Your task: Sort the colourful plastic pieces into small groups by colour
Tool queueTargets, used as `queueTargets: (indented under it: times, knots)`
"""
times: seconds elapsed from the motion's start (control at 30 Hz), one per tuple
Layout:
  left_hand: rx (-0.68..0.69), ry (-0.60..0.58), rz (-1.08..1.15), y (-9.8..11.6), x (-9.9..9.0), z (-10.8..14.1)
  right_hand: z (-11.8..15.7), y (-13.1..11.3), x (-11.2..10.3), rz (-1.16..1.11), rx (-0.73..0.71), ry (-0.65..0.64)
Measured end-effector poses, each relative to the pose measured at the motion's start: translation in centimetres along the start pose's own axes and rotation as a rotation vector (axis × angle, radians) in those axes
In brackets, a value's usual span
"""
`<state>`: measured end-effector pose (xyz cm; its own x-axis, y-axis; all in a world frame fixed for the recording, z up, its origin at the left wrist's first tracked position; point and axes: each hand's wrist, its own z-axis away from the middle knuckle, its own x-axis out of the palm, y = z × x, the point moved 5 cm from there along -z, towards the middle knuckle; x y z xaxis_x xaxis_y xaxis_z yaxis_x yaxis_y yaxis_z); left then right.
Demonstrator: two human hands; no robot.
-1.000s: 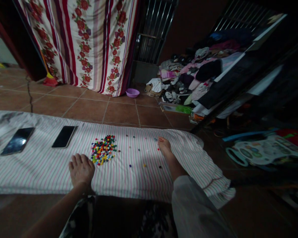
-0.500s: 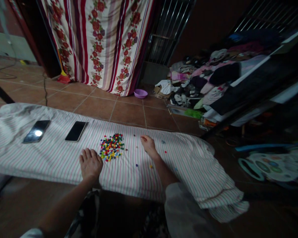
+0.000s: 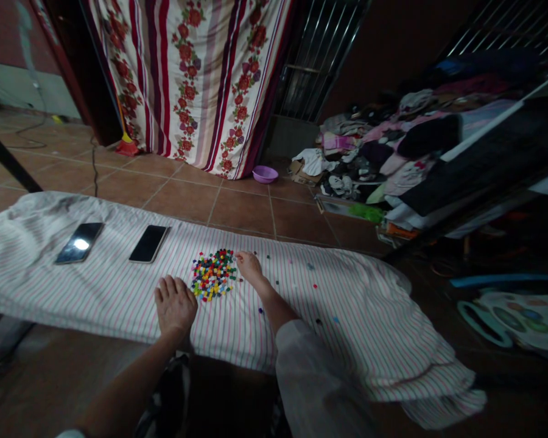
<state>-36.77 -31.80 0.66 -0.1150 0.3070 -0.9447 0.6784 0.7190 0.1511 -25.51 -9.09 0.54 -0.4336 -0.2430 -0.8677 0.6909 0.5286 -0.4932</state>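
Observation:
A heap of tiny, many-coloured cube-like pieces [image 3: 212,277] lies on a striped cloth [image 3: 119,298]. My left hand [image 3: 176,304] rests palm down at the heap's lower left edge, fingers stretched out and holding nothing. At the upper right edge of the heap, my right hand [image 3: 249,267] has its fingertips pinched together; whatever is between them is too small to make out. Several single pieces lie scattered to the right, among them a red piece [image 3: 315,286], a dark blue piece [image 3: 260,311], a black piece [image 3: 318,321] and a light blue piece [image 3: 336,319].
Left of the heap lie a dark phone [image 3: 149,243] and a second phone [image 3: 79,243] reflecting a light. Beyond the cloth are a tiled floor [image 3: 187,188], a purple basin [image 3: 265,175], a floral curtain [image 3: 219,91] and a heap of clothes [image 3: 374,146].
My right hand has moved left from among the scattered pieces to the heap's edge. My left hand stays flat in place. The whole view has shifted slightly.

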Motion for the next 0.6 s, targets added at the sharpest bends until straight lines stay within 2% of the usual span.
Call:
queueTargets:
  times: [0.13,0.3,0.47,0.6]
  knots:
    - [0.005,0.0,-0.006,0.0,0.1,0.0,-0.1,-0.4,0.5,0.085,0.048,-0.029]
    - [0.005,-0.002,-0.006,0.1,0.0,0.0,0.2,-0.6,0.6,0.09,0.039,0.004]
    - [0.011,0.017,0.0,0.0,-0.1,0.0,0.4,0.0,0.8,0.035,0.03,0.019]
    - [0.01,0.023,-0.005,0.0,-0.2,0.0,0.3,1.1,1.0,-0.107,0.04,0.049]
